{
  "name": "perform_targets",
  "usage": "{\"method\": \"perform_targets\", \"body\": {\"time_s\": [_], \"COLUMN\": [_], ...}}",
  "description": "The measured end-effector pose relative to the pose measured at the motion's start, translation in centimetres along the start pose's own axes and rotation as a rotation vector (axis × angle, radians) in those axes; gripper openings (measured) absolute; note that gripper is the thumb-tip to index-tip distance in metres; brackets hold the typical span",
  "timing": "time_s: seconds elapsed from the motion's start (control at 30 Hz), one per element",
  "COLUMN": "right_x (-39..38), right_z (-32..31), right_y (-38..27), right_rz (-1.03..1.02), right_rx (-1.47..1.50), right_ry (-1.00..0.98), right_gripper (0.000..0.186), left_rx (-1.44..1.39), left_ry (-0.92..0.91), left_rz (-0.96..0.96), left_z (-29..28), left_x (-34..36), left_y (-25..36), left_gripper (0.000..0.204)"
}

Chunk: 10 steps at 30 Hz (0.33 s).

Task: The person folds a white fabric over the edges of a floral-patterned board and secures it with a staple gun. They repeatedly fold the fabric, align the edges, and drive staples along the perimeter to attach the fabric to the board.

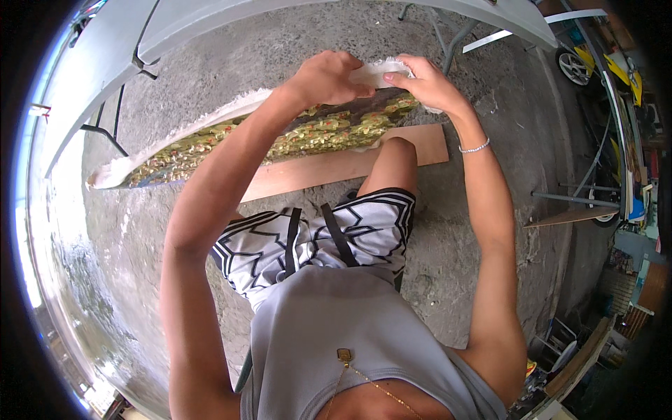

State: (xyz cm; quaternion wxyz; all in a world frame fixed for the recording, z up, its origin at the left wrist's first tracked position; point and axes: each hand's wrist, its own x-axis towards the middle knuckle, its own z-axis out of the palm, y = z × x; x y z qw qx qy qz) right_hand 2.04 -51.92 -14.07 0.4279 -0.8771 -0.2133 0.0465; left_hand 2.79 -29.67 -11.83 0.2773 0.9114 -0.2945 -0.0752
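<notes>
A long painted canvas (315, 133) with thick gold, green and dark texture and small red dots stretches across in front of my knees. Its far border is a frayed white cloth edge (378, 73). My left hand (327, 78) is curled over this edge, fingers on the far side and thumb on the near side. Close to the canvas's right end, my right hand (425, 84) pinches the same edge between thumb and fingers. A short stretch of white cloth shows between the hands. My left forearm hides part of the canvas, whose left end (112, 175) hangs free of both hands.
Under and in front of the canvas lies a flat wooden board (315, 171), partly behind my knee. Grey tables (350, 21) with metal legs stand beyond and to the left. At right are a yellow-and-black wheeled vehicle (619, 73) and a small plank (570, 217). The floor (455, 280) is rough concrete.
</notes>
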Motion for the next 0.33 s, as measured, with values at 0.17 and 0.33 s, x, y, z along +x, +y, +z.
{"method": "perform_targets", "body": {"time_s": [0.17, 0.33], "right_x": [0.1, 0.6], "right_z": [-0.1, -1.4], "right_y": [-0.5, -1.4], "right_rz": [0.025, 0.104], "right_rx": [-0.004, -0.109], "right_ry": [-0.023, -0.211], "right_gripper": [0.036, 0.035], "left_rx": [0.131, 0.121], "left_ry": [0.153, 0.244], "left_rz": [0.009, 0.023], "left_z": [1.3, 1.7], "left_x": [-0.2, -0.5], "left_y": [0.4, 0.5], "left_gripper": [0.037, 0.032]}}
